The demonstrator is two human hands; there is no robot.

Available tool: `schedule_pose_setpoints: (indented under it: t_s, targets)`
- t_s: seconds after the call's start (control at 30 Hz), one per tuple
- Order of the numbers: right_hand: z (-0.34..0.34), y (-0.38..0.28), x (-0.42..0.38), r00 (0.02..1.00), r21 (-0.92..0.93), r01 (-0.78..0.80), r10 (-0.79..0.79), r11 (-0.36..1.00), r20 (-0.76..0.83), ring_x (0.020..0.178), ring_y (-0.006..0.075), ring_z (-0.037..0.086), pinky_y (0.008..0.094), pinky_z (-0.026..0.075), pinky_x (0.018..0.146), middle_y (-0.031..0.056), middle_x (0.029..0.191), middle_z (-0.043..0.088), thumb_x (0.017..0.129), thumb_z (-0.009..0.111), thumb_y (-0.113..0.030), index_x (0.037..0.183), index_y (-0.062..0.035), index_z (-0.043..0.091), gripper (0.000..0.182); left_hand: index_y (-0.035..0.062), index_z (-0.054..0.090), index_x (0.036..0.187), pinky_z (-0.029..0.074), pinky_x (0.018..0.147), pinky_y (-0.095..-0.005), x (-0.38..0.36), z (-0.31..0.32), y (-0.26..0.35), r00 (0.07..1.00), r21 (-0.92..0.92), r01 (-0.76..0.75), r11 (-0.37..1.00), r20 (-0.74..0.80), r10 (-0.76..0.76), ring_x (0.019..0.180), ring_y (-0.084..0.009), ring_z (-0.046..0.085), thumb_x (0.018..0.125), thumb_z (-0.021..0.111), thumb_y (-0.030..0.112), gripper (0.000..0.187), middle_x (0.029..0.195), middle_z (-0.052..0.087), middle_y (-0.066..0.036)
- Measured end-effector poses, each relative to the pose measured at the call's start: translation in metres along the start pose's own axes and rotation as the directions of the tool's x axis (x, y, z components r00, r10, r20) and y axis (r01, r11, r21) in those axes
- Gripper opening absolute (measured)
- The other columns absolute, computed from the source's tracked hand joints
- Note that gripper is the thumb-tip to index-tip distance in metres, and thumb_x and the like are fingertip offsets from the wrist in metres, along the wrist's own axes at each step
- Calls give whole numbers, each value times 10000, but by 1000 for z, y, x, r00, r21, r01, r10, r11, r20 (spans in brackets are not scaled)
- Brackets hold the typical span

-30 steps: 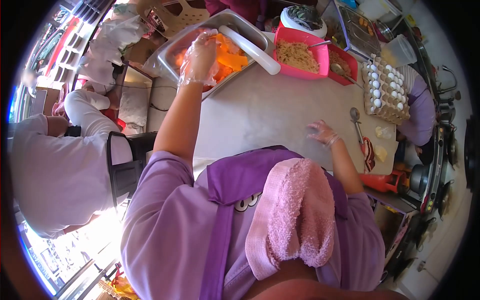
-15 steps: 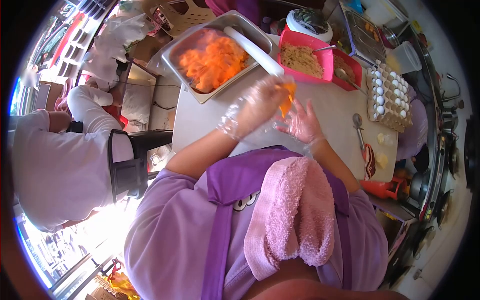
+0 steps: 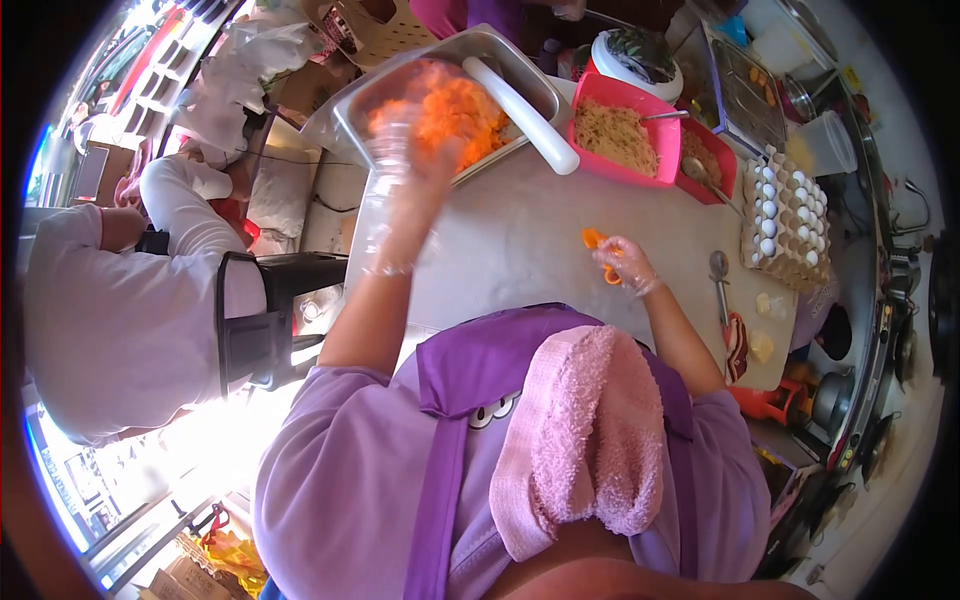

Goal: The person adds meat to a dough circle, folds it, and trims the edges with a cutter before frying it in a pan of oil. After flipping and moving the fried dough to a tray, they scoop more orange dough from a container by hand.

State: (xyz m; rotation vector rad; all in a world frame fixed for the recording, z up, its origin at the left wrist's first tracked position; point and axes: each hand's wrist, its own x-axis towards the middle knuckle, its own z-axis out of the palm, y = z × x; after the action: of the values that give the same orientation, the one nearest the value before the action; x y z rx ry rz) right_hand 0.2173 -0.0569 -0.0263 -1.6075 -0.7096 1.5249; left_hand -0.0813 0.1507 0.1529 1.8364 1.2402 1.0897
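My left hand point(image 3: 412, 165), in a clear plastic glove, is at the near edge of the steel tray point(image 3: 540, 88) of orange mash point(image 3: 455, 108). Motion smears its fingers. My right hand point(image 3: 627, 264), also gloved, is closed round an orange piece point(image 3: 594, 239) above the table, with parts of the piece showing beside the fingers. A white roller point(image 3: 525, 118) lies slanted across the tray. Right of the tray stands a pink container point(image 3: 650, 172) of crumbly filling with a spoon in it.
A red container point(image 3: 722, 180) with a spoon, an egg carton point(image 3: 790, 262) and a metal utensil point(image 3: 720, 280) are on the right of the table point(image 3: 530, 240). A seated person point(image 3: 140, 320) is at the left; another person's purple clothing point(image 3: 480, 15) shows behind the tray.
My left hand has moved left and forward from the orange piece to the tray. My right hand, spread before, has closed round the piece.
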Motion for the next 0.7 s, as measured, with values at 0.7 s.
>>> schedule_pose_setpoints:
  t_s: [0.7]
  targets:
    - [84,-188,84,861,449,-463,268,764,433,529,160,558,247,477,428,82,734,595,809,658,-408,946,-42,558,403,59,299,1415,484,894,-387,56,-29,-60,842,-852,430,297,261,-471,1211,-280,478,935,488,96,517,1341,464,-132]
